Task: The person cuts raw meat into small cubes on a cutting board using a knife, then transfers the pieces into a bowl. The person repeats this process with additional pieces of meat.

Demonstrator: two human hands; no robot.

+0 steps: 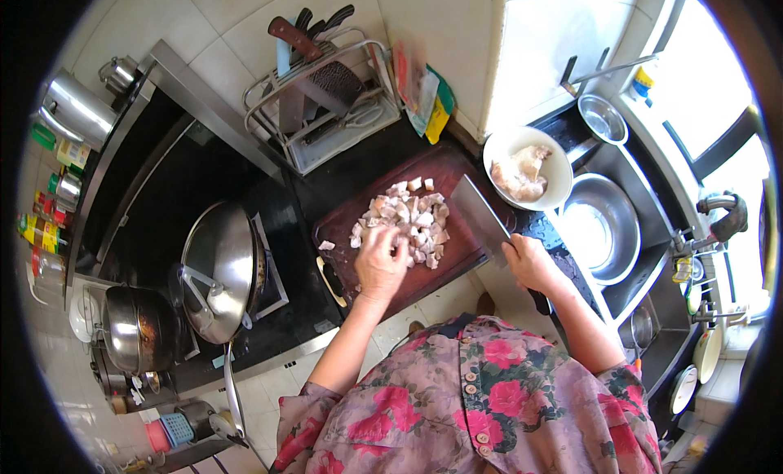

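A pile of diced pale meat (422,220) is heaped on a dark reddish-brown cutting board (462,245). My left hand (380,263) is at the pile's near left edge, its fingers bent down onto the pieces. Whether a piece is pinched between them cannot be seen. My right hand (531,265) grips a cleaver, whose broad blade (480,214) lies flat or nearly so over the board's right side. One small meat cube (326,245) sits apart at the left. Beyond the blade, a white bowl (560,190) contains larger pieces of pale meat (520,174).
Left of the board, a lidded wok (220,260) sits on the stove with its long handle (232,388) jutting out. A knife rack (318,101) stands behind the board. To the right is a sink with a metal basin (630,229) and a faucet (722,214).
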